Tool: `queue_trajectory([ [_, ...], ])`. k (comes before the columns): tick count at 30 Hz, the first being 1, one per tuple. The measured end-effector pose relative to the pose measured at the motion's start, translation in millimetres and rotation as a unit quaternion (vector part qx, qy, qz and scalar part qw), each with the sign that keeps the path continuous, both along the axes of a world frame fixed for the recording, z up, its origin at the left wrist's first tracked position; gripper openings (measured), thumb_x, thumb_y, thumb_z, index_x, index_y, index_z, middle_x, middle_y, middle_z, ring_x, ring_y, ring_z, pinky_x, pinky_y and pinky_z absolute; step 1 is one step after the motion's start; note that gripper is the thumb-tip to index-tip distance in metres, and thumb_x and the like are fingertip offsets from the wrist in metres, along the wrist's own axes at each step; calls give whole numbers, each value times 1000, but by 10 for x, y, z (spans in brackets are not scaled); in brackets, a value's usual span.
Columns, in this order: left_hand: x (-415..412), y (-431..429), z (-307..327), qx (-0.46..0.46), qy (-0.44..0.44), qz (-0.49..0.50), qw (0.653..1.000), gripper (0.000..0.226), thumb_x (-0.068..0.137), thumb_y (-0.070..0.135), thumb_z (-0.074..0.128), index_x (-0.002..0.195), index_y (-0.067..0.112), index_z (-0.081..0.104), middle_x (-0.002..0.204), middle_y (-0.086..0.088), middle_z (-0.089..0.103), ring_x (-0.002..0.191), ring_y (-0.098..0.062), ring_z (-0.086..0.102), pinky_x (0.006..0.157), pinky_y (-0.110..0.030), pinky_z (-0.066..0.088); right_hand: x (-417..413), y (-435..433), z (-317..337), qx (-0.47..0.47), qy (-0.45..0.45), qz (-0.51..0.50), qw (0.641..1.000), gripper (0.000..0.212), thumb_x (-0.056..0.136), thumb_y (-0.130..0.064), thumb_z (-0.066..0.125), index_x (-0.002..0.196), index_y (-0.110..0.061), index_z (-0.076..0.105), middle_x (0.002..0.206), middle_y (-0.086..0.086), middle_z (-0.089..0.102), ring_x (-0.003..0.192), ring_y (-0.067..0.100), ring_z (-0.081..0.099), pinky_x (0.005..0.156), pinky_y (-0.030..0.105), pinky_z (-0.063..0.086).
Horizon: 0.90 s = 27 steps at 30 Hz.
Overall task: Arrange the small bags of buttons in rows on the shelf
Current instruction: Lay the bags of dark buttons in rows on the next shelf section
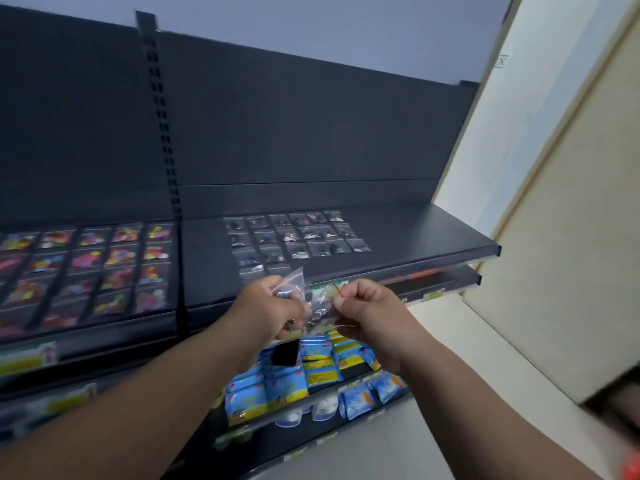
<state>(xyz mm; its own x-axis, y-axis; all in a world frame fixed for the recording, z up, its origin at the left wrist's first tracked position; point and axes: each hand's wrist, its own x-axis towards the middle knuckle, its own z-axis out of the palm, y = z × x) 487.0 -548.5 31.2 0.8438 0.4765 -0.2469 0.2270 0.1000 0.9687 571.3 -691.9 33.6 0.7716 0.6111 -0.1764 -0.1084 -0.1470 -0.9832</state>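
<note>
Small clear bags of dark buttons [294,237] lie in rows on the dark shelf [433,237], right of the upright post. My left hand [273,306] grips a bunch of clear button bags [294,282] just in front of the shelf's front edge. My right hand [367,306] pinches one clear bag [322,303] with a red seal line, close beside the left hand. A small black object [285,351] hangs below my left hand.
Bags of coloured buttons [104,265] fill the shelf section on the left in rows. Blue and yellow packets [294,379] sit on lower shelves beneath my hands. A cream wall [554,237] stands at the right end of the shelving.
</note>
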Motion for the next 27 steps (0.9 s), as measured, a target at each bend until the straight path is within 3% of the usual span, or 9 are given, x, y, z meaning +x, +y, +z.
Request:
queue_trajectory([
  [3, 303, -16, -86, -23, 0, -4, 1000, 49, 78, -2, 68, 123, -2, 50, 79, -11, 67, 54, -14, 57, 42, -19, 39, 235, 26, -33, 4, 16, -43, 999, 23, 93, -5, 51, 73, -14, 49, 78, 10, 60, 63, 15, 54, 63, 27, 49],
  [4, 404, 3, -117, -31, 0, -6, 1000, 50, 78, -1, 67, 125, -1, 50, 80, -12, 68, 56, -14, 58, 43, -20, 40, 314, 56, -26, 4, 18, -55, 998, 22, 94, -5, 50, 74, -13, 48, 77, 10, 59, 61, 15, 54, 62, 28, 49],
  [9, 824, 216, -167, -54, 16, -27, 998, 15, 79, 0, 67, 86, 9, 56, 75, -14, 69, 63, -20, 57, 48, -24, 39, 747, 228, 42, -12, 3, -81, 997, 20, 94, -4, 50, 76, -13, 48, 57, -1, 58, 46, 9, 54, 49, 24, 49],
  [15, 1113, 586, -137, -64, 33, -14, 997, 36, 87, -4, 57, 121, 5, 49, 81, -12, 58, 64, -18, 52, 48, -22, 42, 1235, 421, -25, -49, -18, -94, 994, 21, 94, -5, 50, 75, -12, 48, 58, -1, 63, 51, 13, 49, 51, 25, 46],
  [18, 1155, 721, -121, -63, 50, 8, 997, 29, 90, -9, 48, 115, 4, 53, 78, -10, 53, 62, -16, 50, 43, -18, 42, 1412, 586, -98, -75, -24, -69, 994, 18, 94, -5, 50, 78, -11, 48, 63, 4, 64, 49, 12, 48, 50, 25, 45],
  [20, 1169, 811, -110, -41, 49, 28, 998, 31, 89, -9, 48, 108, 13, 58, 80, -7, 56, 65, -15, 54, 46, -17, 45, 1542, 712, -138, -96, -48, -44, 993, 14, 94, -6, 51, 81, -11, 50, 53, -4, 62, 46, 8, 50, 47, 20, 45],
  [23, 1129, 943, -149, -19, 55, 67, 996, 25, 86, -7, 55, 97, 15, 59, 84, -11, 64, 70, -21, 61, 59, -29, 48, 1725, 942, -232, -118, -75, 1, 990, 14, 92, -4, 52, 80, -10, 51, 47, -6, 60, 43, 6, 52, 46, 20, 44],
  [27, 1046, 1030, -145, -17, 61, 135, 989, 20, 82, -3, 66, 96, 11, 62, 83, -12, 68, 72, -24, 62, 66, -36, 51, 1940, 1230, -386, -170, -110, 59, 977, 24, 90, -5, 56, 68, -15, 52, 60, 5, 61, 52, 17, 49, 54, 27, 41],
])
